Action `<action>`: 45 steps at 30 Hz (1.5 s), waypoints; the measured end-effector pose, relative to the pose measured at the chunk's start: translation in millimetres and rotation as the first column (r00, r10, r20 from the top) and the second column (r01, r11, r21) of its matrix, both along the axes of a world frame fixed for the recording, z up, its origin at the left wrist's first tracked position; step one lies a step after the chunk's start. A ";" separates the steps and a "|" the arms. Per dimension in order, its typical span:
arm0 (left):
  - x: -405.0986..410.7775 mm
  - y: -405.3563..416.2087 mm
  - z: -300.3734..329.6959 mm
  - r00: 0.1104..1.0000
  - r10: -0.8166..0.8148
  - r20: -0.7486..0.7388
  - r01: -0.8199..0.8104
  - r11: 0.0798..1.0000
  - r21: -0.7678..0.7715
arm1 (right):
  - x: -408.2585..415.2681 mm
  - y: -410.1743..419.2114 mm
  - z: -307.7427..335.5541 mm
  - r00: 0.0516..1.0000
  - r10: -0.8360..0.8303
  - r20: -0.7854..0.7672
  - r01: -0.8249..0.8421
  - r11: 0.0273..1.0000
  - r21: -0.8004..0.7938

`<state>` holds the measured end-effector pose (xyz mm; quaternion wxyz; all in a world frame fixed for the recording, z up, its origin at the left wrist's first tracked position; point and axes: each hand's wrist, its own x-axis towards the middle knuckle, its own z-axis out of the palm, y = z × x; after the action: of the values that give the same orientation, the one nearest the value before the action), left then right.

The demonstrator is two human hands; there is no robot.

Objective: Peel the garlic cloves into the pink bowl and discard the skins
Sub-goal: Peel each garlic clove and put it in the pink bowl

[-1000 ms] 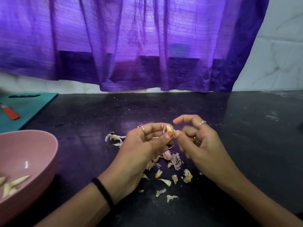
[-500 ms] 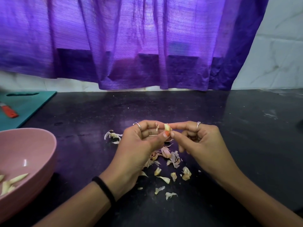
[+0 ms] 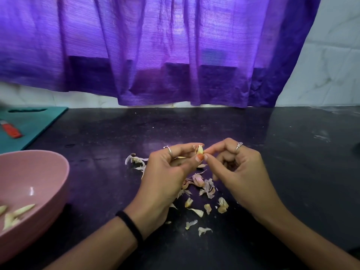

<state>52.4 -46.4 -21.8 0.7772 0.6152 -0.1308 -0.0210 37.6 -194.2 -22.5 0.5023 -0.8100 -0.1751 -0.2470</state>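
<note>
Garlic skins [image 3: 202,188] lie scattered on the black surface [image 3: 282,172], most of them in a loose heap directly under the two hands, with a few more flakes nearer the person and a papery clump just left of the left hand. Both hands are raised a little above that heap and meet at a single clove [image 3: 200,149]. The left hand [image 3: 167,178] has its fingers curled and pinches the clove between thumb tip and forefinger; a ring sits on one finger and a black band circles the wrist. The right hand [image 3: 239,172] comes in from the other side, its fingers curled too, with thumb and forefinger nipping the clove's right edge, where a bit of skin stands up. It also wears a ring.

The pink bowl [image 3: 48,172] sits at the left edge of the surface, well apart from the hands, and holds several pale peeled cloves [image 3: 17,213] on its near side. Behind the bowl a teal board [image 3: 39,121] lies flat, with a red-handled tool [image 3: 11,130] resting on it, partly cut off by the edge of view. A purple curtain [image 3: 155,55] hangs along the wall at the back, above the surface, and pale tiles show to its right.
</note>
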 end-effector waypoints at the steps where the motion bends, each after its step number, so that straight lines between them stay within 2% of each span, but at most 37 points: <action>1: -0.3 -0.3 -0.1 1.000 -0.008 -0.004 0.008 1.000 -0.008 | 0.6 -0.3 -0.5 1.000 0.006 0.004 -0.005 1.000 -0.010; 19: -2.5 -1.4 1.8 0.995 -0.083 -0.049 0.079 0.993 -0.082 | 4.0 -2.9 -2.3 0.996 0.048 0.075 -0.039 0.993 -0.112; 28: 0.0 2.2 6.0 0.994 -0.100 -0.049 0.094 0.989 -0.112 | 3.6 -3.1 -2.5 0.997 0.066 0.038 -0.064 0.996 -0.064; 39: -1.3 4.0 8.4 0.990 -0.121 -0.068 0.119 0.992 -0.033 | 2.1 -3.8 2.3 0.994 0.097 -0.041 -0.097 0.995 -0.010; 45: 0.1 5.2 8.6 0.992 -0.107 -0.070 0.104 0.993 -0.049 | 2.2 -3.7 3.4 0.994 0.097 -0.055 -0.097 0.995 0.013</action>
<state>52.5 -41.2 -13.2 0.7929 0.5885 -0.1353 -0.0815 39.8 -197.9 -19.1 0.5226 -0.8045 -0.1989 -0.2004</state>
